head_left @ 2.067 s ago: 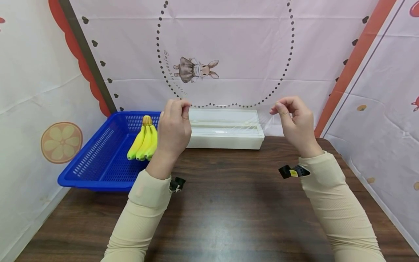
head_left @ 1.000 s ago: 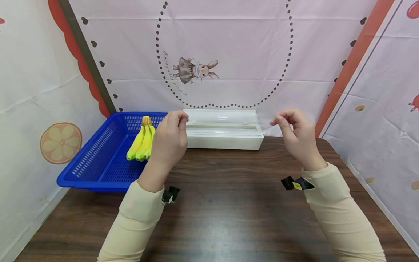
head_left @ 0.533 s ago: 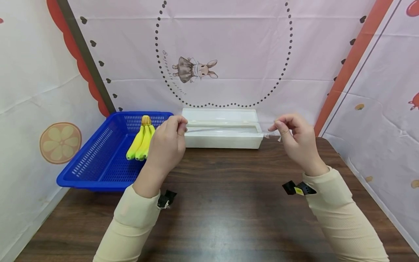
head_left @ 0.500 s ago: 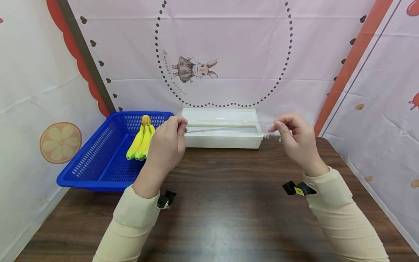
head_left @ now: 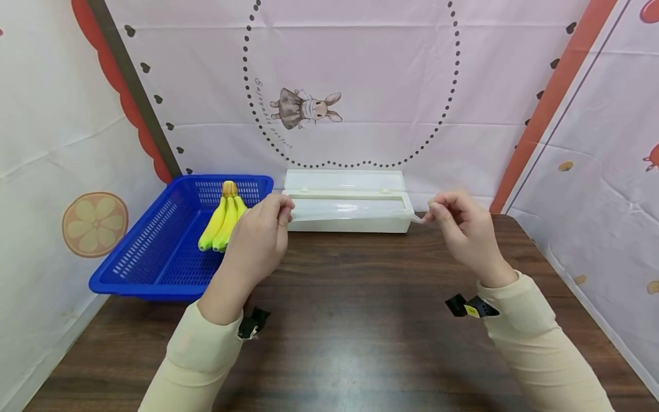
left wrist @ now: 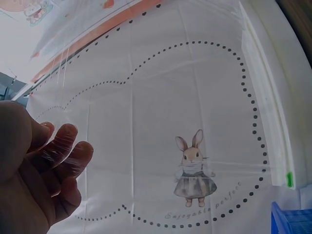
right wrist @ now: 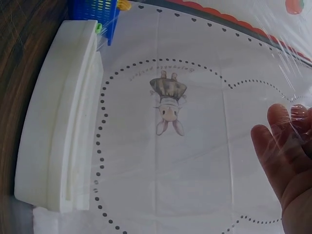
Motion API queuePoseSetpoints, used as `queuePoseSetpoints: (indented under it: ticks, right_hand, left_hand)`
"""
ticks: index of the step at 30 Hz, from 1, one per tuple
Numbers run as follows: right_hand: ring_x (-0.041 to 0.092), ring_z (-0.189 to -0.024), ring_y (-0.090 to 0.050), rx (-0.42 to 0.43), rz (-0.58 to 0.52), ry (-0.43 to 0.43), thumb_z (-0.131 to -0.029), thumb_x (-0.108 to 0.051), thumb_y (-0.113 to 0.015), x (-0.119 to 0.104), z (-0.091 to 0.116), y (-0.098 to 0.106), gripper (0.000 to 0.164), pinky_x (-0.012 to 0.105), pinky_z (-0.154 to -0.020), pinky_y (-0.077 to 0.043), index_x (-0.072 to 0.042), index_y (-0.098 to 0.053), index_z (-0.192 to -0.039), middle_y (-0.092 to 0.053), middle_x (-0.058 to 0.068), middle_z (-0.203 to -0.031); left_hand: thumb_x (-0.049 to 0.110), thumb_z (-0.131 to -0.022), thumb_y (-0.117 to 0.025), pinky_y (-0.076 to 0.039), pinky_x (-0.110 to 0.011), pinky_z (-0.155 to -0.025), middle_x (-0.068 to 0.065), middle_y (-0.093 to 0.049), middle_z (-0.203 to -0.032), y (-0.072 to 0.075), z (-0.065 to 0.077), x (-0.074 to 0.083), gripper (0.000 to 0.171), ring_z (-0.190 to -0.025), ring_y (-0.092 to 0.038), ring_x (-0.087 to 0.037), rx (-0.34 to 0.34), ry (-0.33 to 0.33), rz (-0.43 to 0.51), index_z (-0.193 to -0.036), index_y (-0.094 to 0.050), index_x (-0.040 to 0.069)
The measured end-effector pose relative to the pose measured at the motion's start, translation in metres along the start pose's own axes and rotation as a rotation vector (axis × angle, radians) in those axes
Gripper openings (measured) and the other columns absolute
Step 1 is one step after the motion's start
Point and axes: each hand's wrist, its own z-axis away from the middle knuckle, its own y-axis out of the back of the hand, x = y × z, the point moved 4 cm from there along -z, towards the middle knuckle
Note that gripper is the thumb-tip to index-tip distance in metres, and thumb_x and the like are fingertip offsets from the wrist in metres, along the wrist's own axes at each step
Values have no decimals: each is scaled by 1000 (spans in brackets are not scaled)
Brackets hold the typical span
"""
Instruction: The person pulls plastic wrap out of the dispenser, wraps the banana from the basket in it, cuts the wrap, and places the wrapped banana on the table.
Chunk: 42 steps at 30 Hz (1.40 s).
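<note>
A clear sheet of cling film is stretched between my two hands, low in front of the open white cling film dispenser box. My left hand pinches one corner between thumb and fingertips. Its opposite corner is pinched by my right hand, where the film gathers into a thin twist. In the left wrist view, film clings over the fingers. Bright creases of film run across the fingers in the right wrist view. The dispenser's lid stands raised against the backdrop.
Left of the dispenser stands a blue plastic basket holding a bunch of bananas, partly behind my left hand. The brown wooden table spreads out in front. Behind it hangs a printed cloth with a rabbit picture.
Both hands have come down and towards the body, still pinching the film. The film has dropped from above the dispenser to across its front and looks more bunched. Basket and dispenser stay in place.
</note>
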Motion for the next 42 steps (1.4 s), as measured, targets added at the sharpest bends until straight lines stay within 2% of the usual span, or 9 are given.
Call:
queuePoseSetpoints:
  ticks: [10, 19, 28, 37, 42]
  right_hand:
    - [5, -68, -59, -46, 34, -37, -89, 7, -56, -2, 11, -2, 4, 13, -58, -45, 10, -58, -91, -59, 8, -73]
    - [2, -66, -59, -92, 41, -62, -89, 7, -56, -3, 23, -4, 3, 13, -54, -44, 7, -59, -90, -60, 6, -71]
    - [-3, -65, -56, -129, 52, -69, -89, 3, -58, 0, 37, -8, 5, 14, -52, -43, 7, -58, -92, -61, 4, -72]
    - [-1, -59, -50, -178, 40, -89, -91, 0, -57, -1, 49, -11, 4, 15, -50, -39, 3, -58, -93, -60, 0, -75]
    - [0, -57, -50, -201, 41, -127, -91, 0, -57, 0, 58, -14, 3, 15, -50, -39, -1, -59, -92, -60, -2, -74]
  left_hand:
    - [8, -96, -51, -41, -29, -55, -8, -57, -75, 0, 9, 1, 9, -60, -46, -17, -82, 10, -8, -98, -56, 1]
    - [9, -96, -50, -39, -26, -54, -3, -54, -73, 0, 19, 2, 7, -59, -44, -14, -171, 34, -2, -96, -55, 5]
    - [12, -96, -52, -40, -24, -54, -1, -54, -74, -1, 31, 2, 8, -59, -44, -11, -265, 83, 38, -98, -57, 6]
    - [12, -96, -52, -40, -23, -54, 0, -55, -75, -3, 40, 1, 7, -59, -43, -10, -354, 139, 49, -97, -57, 7]
    - [13, -96, -53, -40, -21, -54, 1, -56, -76, -7, 47, -1, 6, -58, -42, -8, -404, 163, 64, -97, -57, 9]
